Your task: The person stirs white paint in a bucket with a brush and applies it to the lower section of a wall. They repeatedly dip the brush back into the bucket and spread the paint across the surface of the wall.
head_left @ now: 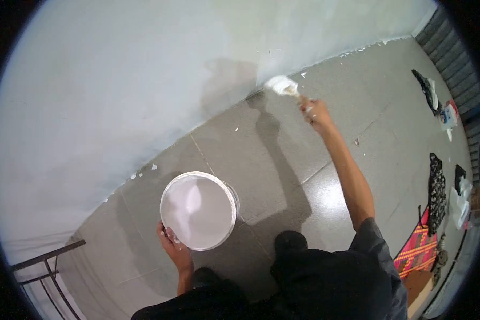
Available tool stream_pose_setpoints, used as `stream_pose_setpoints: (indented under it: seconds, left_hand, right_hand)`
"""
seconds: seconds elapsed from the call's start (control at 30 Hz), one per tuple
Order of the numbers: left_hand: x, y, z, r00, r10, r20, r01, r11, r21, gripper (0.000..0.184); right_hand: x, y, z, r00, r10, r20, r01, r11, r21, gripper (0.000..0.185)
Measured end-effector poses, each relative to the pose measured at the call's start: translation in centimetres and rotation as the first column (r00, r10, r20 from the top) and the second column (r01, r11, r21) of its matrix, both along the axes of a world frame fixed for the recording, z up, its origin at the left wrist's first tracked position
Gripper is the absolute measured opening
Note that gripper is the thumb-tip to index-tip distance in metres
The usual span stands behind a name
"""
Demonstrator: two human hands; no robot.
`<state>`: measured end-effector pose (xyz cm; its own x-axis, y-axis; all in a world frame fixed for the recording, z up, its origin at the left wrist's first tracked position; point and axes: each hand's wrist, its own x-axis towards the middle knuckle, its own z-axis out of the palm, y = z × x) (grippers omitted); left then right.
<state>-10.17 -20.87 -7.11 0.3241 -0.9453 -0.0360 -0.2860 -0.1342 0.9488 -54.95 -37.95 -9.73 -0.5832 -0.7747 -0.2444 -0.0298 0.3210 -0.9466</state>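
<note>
My right hand (316, 113) is stretched out ahead, fingers closed around the handle of a paintbrush (283, 86). Thick white paint coats the brush head, which is close to the foot of the pale wall (144, 69); I cannot tell whether it touches. White smears mark the fingers of that hand. Low in the view, my left hand (174, 246) grips the near left side of a round bucket (234, 210), with some fingers hidden against it. White paint (197, 213) shows inside the bucket, and paint spots dot this hand too.
Grey floor tiles (325, 154) carry white flakes along the wall's base. A dark metal frame (48, 261) stands at lower left. Toward the right lie a patterned dark cloth (436, 186), a red striped mat (418, 248), a cardboard box (418, 285) and plastic bags (460, 202).
</note>
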Motion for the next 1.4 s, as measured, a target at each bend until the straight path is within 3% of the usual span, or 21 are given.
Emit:
stream_pose_setpoints:
  seconds: [0.07,0.17,0.27,0.37,0.47,0.63,0.87,1.0,1.23,1.4]
  left_hand:
    - [0.4,0.0,-0.4,1.0,0.0,0.007,0.0,1.0,0.014,0.04]
    - [0.3,-0.1,-0.3,1.0,0.011,-0.003,-0.011,1.0,0.009,0.039]
    - [-0.2,0.0,0.1,1.0,0.025,0.007,-0.025,1.0,0.01,0.039]
    - [0.0,0.1,0.1,1.0,0.006,0.01,-0.006,1.0,0.001,0.04]
    - [-0.1,-0.1,0.2,1.0,-0.009,-0.007,0.009,1.0,-0.006,0.04]
    - [-0.3,0.2,0.3,1.0,0.015,0.021,-0.015,1.0,0.006,0.041]
    - [-0.3,0.1,0.1,0.999,0.013,-0.03,-0.013,1.0,-0.01,0.041]
    - [0.1,0.0,-0.1,1.0,-0.026,-0.002,0.026,0.999,-0.035,0.039]
    - [0.6,-0.1,-0.8,1.0,-0.006,0.023,0.007,0.999,-0.053,0.038]
    - [-0.3,-0.1,0.4,1.0,0.008,0.021,-0.007,1.0,-0.024,0.04]
  right_hand:
    - [0.4,-0.9,-3.8,0.989,0.069,0.127,-0.068,0.998,-0.013,0.035]
    - [1.0,-3.1,-6.8,0.985,0.071,0.16,-0.072,0.997,0.001,0.035]
    - [2.0,-4.7,-5.7,0.999,0.038,0.036,-0.037,0.999,-0.026,0.035]
    - [1.3,-5.9,-2.8,0.997,0.07,0.036,-0.073,0.995,0.07,0.032]
    - [0.2,-6.4,1.3,0.986,0.15,-0.078,-0.14,0.983,0.118,0.033]
    - [-0.7,-5.2,11.8,0.985,0.169,-0.048,-0.172,0.982,-0.077,0.034]
    - [-0.5,-2.0,18.0,0.972,0.234,-0.006,-0.223,0.92,-0.323,0.034]
    - [-1.0,0.5,15.5,0.983,0.181,0.022,-0.165,0.934,-0.318,0.038]
    - [0.0,-0.9,1.2,0.994,0.101,-0.05,-0.104,0.993,-0.057,0.035]
    - [0.8,-4.1,-5.1,0.994,0.055,0.092,-0.06,0.997,0.05,0.03]
